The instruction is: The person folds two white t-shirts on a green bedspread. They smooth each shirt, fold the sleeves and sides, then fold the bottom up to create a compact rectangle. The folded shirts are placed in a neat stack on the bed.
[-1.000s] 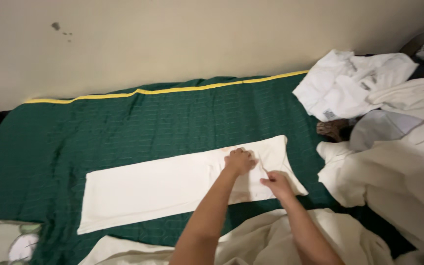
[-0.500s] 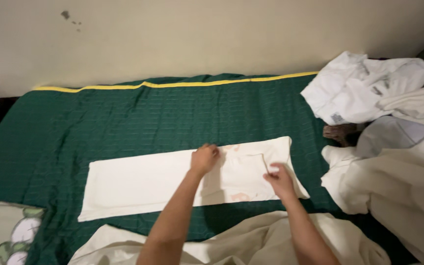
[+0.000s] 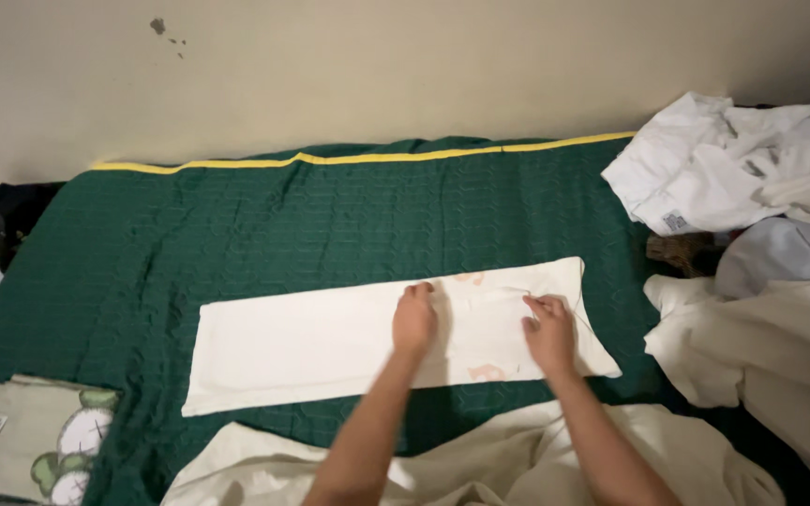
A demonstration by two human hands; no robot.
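Shirt (image 3: pixel 330 342) lies folded into a long strip. Both hands, left (image 3: pixel 414 319) and right (image 3: pixel 550 330), press flat and open toward its 3 o'clock end, gripping nothing; cross-folds remain.

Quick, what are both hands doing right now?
Left hand: palm down, flat on the folded white cloth, holding nothing.
Right hand: pressing on the same cloth; whether it pinches it cannot be told.
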